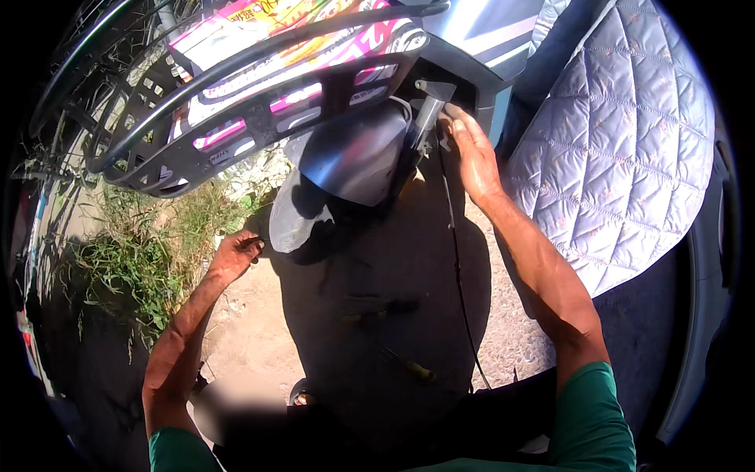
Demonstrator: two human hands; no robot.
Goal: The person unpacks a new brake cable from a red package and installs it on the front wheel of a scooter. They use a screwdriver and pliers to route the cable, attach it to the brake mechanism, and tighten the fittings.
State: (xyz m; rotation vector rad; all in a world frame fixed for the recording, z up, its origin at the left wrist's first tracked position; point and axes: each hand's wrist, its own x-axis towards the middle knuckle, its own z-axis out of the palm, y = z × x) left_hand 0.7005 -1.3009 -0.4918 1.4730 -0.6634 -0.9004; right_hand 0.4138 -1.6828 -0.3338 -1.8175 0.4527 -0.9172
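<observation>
My sleeves (594,417): were green
Metal tube (428,116): was silvery grey
Fender (354,153): was black with bluish sheen
Quilted cover (621,149): was pale lilac, diamond-patterned

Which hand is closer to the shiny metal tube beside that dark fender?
Right. The right hand is beside the metal tube, on its right; the left hand is farther off, lower left, beyond the dark fender.
</observation>
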